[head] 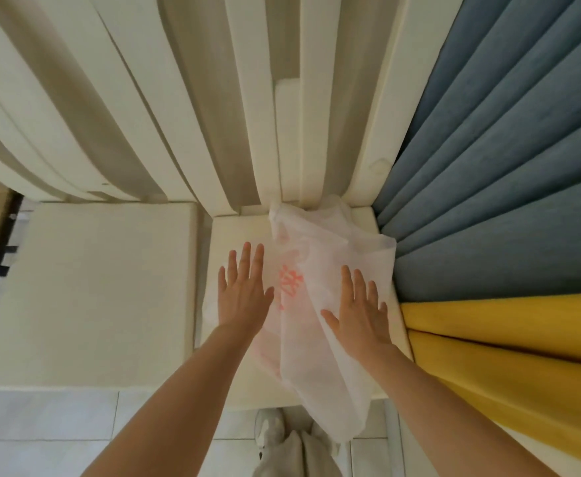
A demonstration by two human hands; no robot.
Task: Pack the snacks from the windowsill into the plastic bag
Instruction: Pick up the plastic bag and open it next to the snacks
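- Standing in a shoe (270, 429) on tile (41, 425)
- Pressing left hand (244, 294) and right hand (359, 315) flat on bag (320, 339), fingers spread, gripping nothing
- Lying crumpled across sill (237, 232), hanging over its near edge, just beside curtain (488, 201)

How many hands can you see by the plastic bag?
2. The left hand is spread flat over the left part of the plastic bag; the right hand is spread flat over its right part. None seems hidden.
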